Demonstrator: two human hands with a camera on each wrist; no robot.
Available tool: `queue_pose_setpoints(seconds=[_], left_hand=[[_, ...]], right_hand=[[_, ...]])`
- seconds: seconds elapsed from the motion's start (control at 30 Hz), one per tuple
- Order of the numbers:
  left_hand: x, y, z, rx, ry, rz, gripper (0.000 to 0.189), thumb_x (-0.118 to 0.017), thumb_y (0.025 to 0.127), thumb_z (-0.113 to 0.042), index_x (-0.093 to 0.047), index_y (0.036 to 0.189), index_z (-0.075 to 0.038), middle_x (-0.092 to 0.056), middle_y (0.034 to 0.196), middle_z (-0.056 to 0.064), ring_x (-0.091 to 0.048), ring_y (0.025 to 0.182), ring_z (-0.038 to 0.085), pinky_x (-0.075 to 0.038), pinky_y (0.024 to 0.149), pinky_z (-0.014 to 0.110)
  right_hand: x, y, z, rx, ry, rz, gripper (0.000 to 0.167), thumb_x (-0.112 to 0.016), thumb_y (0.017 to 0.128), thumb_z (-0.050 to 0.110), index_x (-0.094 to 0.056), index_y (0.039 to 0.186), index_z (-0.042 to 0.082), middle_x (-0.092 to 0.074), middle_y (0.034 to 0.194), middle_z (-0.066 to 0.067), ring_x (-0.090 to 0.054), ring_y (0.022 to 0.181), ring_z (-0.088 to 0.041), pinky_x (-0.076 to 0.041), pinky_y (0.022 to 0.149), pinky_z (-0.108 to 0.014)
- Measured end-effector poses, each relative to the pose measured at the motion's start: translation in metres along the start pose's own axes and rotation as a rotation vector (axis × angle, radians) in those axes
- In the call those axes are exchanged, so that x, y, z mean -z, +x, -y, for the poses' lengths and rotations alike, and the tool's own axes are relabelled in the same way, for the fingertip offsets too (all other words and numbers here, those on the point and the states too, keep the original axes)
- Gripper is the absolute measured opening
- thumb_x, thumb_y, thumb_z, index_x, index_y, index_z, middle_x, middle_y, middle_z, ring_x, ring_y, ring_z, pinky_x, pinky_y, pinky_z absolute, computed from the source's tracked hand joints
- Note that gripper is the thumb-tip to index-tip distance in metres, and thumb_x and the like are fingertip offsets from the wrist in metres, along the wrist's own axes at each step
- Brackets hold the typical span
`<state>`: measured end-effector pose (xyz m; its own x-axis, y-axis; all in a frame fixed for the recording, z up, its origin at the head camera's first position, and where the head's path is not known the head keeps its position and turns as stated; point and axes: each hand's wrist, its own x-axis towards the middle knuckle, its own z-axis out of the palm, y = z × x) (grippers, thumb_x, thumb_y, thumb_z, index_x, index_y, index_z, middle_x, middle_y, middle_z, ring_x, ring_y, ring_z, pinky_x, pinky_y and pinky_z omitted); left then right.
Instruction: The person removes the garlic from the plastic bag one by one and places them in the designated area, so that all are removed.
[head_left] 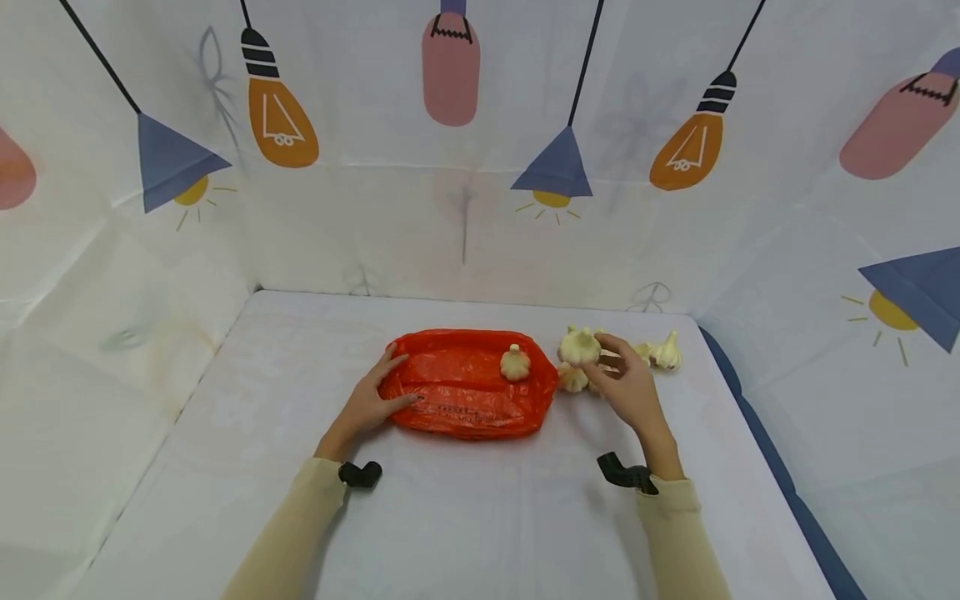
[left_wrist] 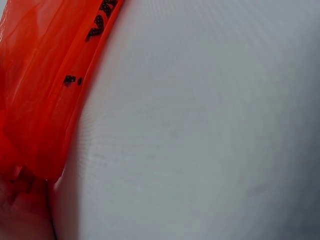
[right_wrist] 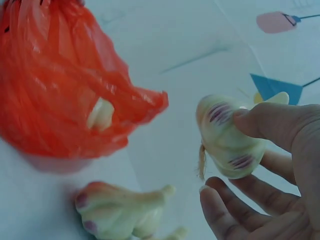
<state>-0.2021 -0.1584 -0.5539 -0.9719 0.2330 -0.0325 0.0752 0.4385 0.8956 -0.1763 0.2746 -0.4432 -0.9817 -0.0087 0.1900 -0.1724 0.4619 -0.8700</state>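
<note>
A red plastic bag with dark print lies on the white table, a garlic bulb showing at its right part. My left hand holds the bag's left end, thumb at the front and fingers at the back. To the right of the bag, my right hand pinches another garlic bulb, with purple streaks, between thumb and fingers above the table. Below that hand, more garlic lies near the bag. The left wrist view shows mostly table and the bag's edge.
Further garlic bulbs lie right of my right hand, toward the table's back right corner. The white table meets a white cloth printed with lamps and bulbs, which hangs behind and at both sides.
</note>
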Motion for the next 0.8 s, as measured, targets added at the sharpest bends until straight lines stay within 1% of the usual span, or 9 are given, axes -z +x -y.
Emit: queue_pose_setpoints(seconds=[0.1,0.17,0.23,0.33,0.4,0.53,0.63,0.8], left_hand=[[0.001,0.000,-0.001,0.003,0.007,0.001,0.083,-0.080,0.090,-0.034,-0.038,0.160,-0.019,-0.010,0.175,-0.001,-0.009,0.161,0.035,-0.018,0.125,0.065],[0.001,-0.001,-0.001,0.010,0.004,0.005,0.084,-0.080,0.089,-0.035,-0.038,0.160,-0.020,-0.010,0.175,-0.001,-0.009,0.161,0.034,-0.018,0.125,0.064],[0.001,-0.002,-0.001,0.017,0.003,0.009,0.084,-0.080,0.089,-0.036,-0.038,0.160,-0.020,-0.009,0.175,-0.001,-0.009,0.161,0.035,-0.017,0.125,0.065],[0.001,-0.003,0.000,0.022,0.001,0.011,0.085,-0.080,0.089,-0.037,-0.038,0.160,-0.021,-0.009,0.175,-0.001,-0.008,0.161,0.035,-0.017,0.125,0.065],[0.002,-0.003,0.000,0.025,0.000,0.012,0.084,-0.080,0.089,-0.037,-0.038,0.160,-0.021,-0.009,0.175,-0.001,-0.008,0.161,0.036,-0.016,0.125,0.066],[0.002,-0.003,0.000,0.024,-0.005,0.011,0.085,-0.080,0.089,-0.038,-0.038,0.160,-0.021,-0.009,0.175,-0.001,-0.008,0.161,0.036,-0.016,0.125,0.066],[0.001,-0.002,0.000,0.018,-0.009,0.008,0.084,-0.081,0.089,-0.038,-0.039,0.160,-0.021,-0.009,0.175,-0.002,-0.008,0.161,0.035,-0.017,0.125,0.065],[0.001,0.000,0.001,0.021,-0.021,0.001,0.083,-0.081,0.089,-0.036,-0.039,0.160,-0.023,-0.009,0.175,-0.004,-0.008,0.161,0.034,-0.018,0.125,0.064]], right_hand=[[0.009,-0.003,-0.005,0.000,0.000,-0.032,0.056,-0.076,0.095,0.017,-0.054,0.145,0.003,-0.056,0.145,-0.018,-0.062,0.122,-0.039,-0.051,0.085,-0.006],[0.015,-0.005,-0.008,-0.002,-0.021,-0.054,0.056,-0.075,0.096,0.017,-0.053,0.145,0.002,-0.056,0.145,-0.018,-0.063,0.120,-0.034,-0.050,0.086,-0.005],[0.020,-0.007,-0.012,-0.011,-0.019,-0.073,0.056,-0.074,0.096,0.017,-0.053,0.146,0.003,-0.055,0.145,-0.018,-0.063,0.118,-0.024,-0.049,0.087,-0.005],[0.025,-0.008,-0.018,-0.025,-0.021,-0.090,0.056,-0.073,0.097,0.017,-0.052,0.147,0.003,-0.054,0.147,-0.017,-0.061,0.112,-0.006,-0.049,0.088,-0.004],[0.027,-0.008,-0.023,-0.036,-0.012,-0.100,0.057,-0.074,0.096,0.017,-0.052,0.147,0.003,-0.054,0.148,-0.017,-0.058,0.110,0.001,-0.049,0.088,-0.004],[0.031,-0.009,-0.031,-0.057,-0.021,-0.133,0.057,-0.074,0.095,0.014,-0.052,0.147,0.002,-0.054,0.145,-0.017,-0.056,0.109,0.002,-0.048,0.086,-0.002],[0.035,-0.010,-0.036,-0.072,-0.032,-0.163,0.057,-0.074,0.095,0.012,-0.053,0.146,0.002,-0.054,0.142,-0.016,-0.056,0.107,0.003,-0.047,0.085,-0.001],[0.040,-0.009,-0.046,-0.090,-0.030,-0.183,0.058,-0.075,0.094,0.012,-0.053,0.147,0.002,-0.054,0.141,-0.018,-0.055,0.102,0.007,-0.048,0.082,-0.002]])
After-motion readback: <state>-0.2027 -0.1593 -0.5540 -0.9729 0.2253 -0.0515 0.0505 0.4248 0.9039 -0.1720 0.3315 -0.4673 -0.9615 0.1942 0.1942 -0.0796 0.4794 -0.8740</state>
